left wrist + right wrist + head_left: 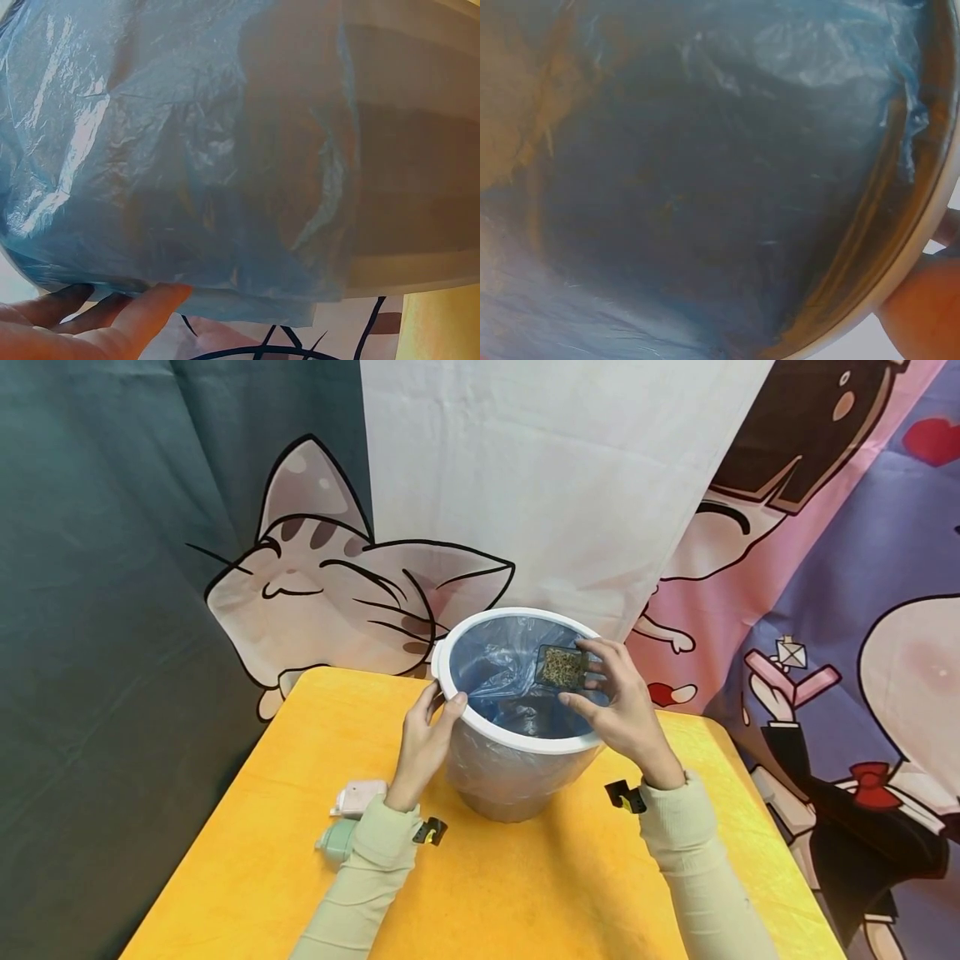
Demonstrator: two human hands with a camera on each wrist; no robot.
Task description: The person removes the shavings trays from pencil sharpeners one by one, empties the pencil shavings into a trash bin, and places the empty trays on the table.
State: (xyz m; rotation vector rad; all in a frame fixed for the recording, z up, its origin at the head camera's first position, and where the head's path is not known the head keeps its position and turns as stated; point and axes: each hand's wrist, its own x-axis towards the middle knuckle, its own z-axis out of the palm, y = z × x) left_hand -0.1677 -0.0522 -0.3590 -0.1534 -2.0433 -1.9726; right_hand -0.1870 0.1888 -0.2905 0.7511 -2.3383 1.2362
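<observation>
A trash bin (510, 772) with a white rim (525, 739) stands on the yellow table, lined with a thin blue plastic bag (487, 660). My left hand (427, 739) grips the rim on its left side, thumb over the edge and fingers outside. In the left wrist view its fingers (150, 311) lie along the bag folded over the outer wall. Above the bin's opening, my right hand (622, 706) holds a small dark see-through square container (561, 667) by its right side. Greenish-brown dried bits show in it. The right wrist view looks into the lined bin (690, 195); the container is out of sight there.
Left of the bin, a pale pink-white packet (360, 797) and a light green item (339, 839) lie near my left forearm, which partly covers them. A printed cartoon curtain (555, 485) hangs behind the yellow table (570, 893).
</observation>
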